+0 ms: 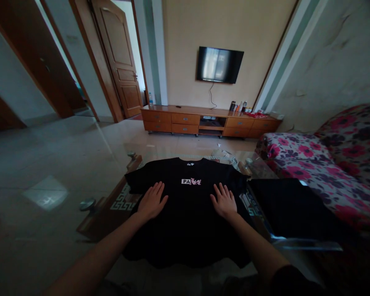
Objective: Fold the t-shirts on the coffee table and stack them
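Observation:
A black T-shirt [188, 222] lies spread out face up on the glass coffee table [123, 201], its neckline pointing away from me. Across its chest runs a small white and pink print with the letters "PA". My left hand [152, 200] rests flat on the left side of the shirt, below the sleeve, fingers apart. On the opposite side my right hand [224, 200] also lies flat on the cloth, fingers spread. The shirt's lower hem reaches over the near edge of the table.
Right of the shirt lies a dark folded cloth [292, 205]. A sofa with a floral cover [314, 164] stands at the right. Beyond the table are a wooden TV cabinet [185, 119] holding bottles, a wall-mounted television [220, 65] and a wooden door [119, 57].

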`<act>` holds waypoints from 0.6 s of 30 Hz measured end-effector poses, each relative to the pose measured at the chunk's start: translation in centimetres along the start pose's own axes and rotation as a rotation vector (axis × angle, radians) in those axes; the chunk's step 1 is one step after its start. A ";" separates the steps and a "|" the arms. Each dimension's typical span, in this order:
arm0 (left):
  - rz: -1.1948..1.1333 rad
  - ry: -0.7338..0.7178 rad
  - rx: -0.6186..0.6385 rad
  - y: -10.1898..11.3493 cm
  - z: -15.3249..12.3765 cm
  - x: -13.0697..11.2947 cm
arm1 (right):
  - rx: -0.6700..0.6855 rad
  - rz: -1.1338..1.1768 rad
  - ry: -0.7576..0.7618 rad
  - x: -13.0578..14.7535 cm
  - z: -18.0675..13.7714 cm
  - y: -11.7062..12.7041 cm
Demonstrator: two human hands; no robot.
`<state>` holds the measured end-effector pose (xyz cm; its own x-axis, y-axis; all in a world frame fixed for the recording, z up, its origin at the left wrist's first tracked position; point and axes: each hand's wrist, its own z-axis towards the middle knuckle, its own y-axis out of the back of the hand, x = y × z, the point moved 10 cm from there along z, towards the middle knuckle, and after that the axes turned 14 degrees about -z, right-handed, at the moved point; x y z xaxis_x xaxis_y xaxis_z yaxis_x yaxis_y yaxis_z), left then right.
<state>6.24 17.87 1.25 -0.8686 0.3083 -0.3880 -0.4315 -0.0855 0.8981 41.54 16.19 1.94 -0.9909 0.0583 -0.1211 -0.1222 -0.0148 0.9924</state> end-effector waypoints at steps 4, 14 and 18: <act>0.037 0.000 0.004 0.8 -2.9 -0.4 | 0.017 0.013 -0.005 0.4 -2.8 0.2; 0.038 0.008 0.029 1.4 -6.6 -1.3 | -0.013 0.033 0.008 0.7 -6.7 0.5; -0.028 0.092 -0.085 4.1 -5.2 0.3 | -0.029 0.037 0.005 0.7 -6.4 0.0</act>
<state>3.00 12.67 3.71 -0.8728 0.2237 -0.4338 -0.4719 -0.1595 0.8671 40.49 9.82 1.69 -0.9950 0.0526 -0.0847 -0.0871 -0.0461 0.9951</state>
